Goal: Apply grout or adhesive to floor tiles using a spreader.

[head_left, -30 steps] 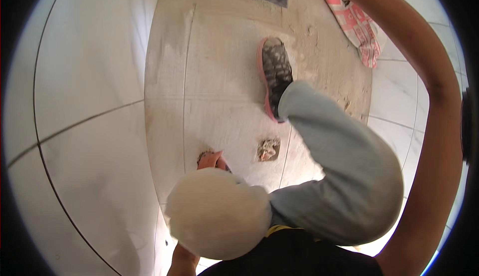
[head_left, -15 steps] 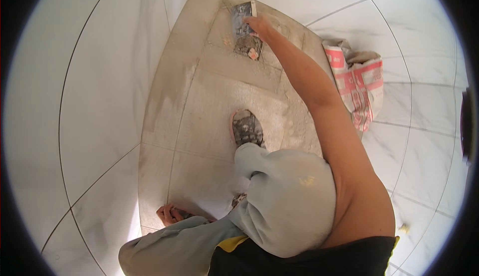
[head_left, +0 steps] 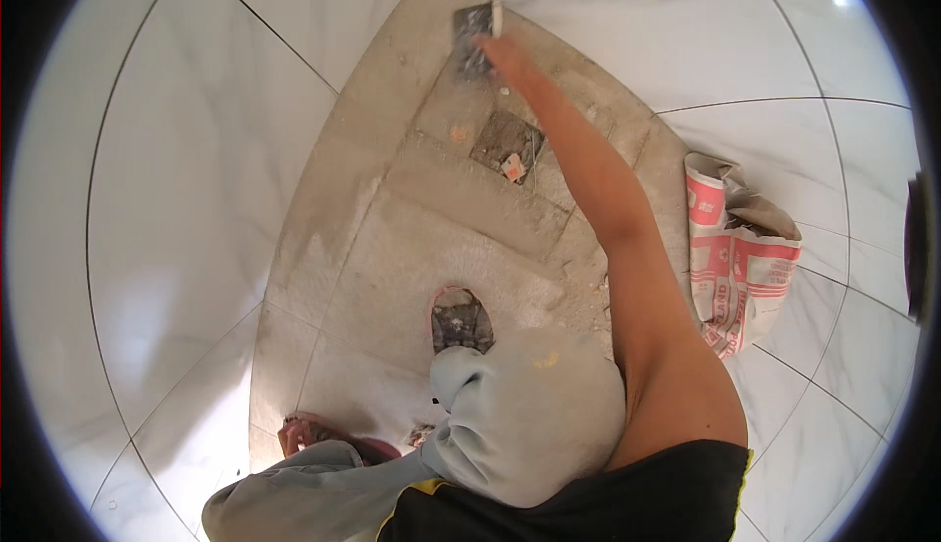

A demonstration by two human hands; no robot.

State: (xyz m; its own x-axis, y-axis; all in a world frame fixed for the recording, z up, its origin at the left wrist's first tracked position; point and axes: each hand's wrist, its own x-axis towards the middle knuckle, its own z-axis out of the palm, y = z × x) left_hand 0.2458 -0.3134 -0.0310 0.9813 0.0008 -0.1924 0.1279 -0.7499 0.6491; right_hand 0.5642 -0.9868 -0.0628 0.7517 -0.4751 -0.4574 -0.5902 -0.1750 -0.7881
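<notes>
At the far end of the floor, my right hand (head_left: 500,55) grips a flat, dark rectangular piece (head_left: 474,24) by its near right part. The piece has whitish smears and a pale right edge; motion blurs it, so its exact kind is unclear. Just nearer than the hand is a square hole (head_left: 495,140) in the floor, with rough debris inside. A pale orange-marked scrap (head_left: 513,167) lies at the hole's near edge. My left hand does not show.
White marbled tile walls rise around the dusty floor (head_left: 333,199). A crumpled red-and-white paper sack (head_left: 740,272) leans at the right wall. My dirty shoe (head_left: 461,319) stands mid-floor, below the hole. Loose crumbs lie along the right side.
My view has shifted, so the sack and shoe sit lower in it. The dark piece has moved away from the hole toward the far corner, leaving more of the hole exposed.
</notes>
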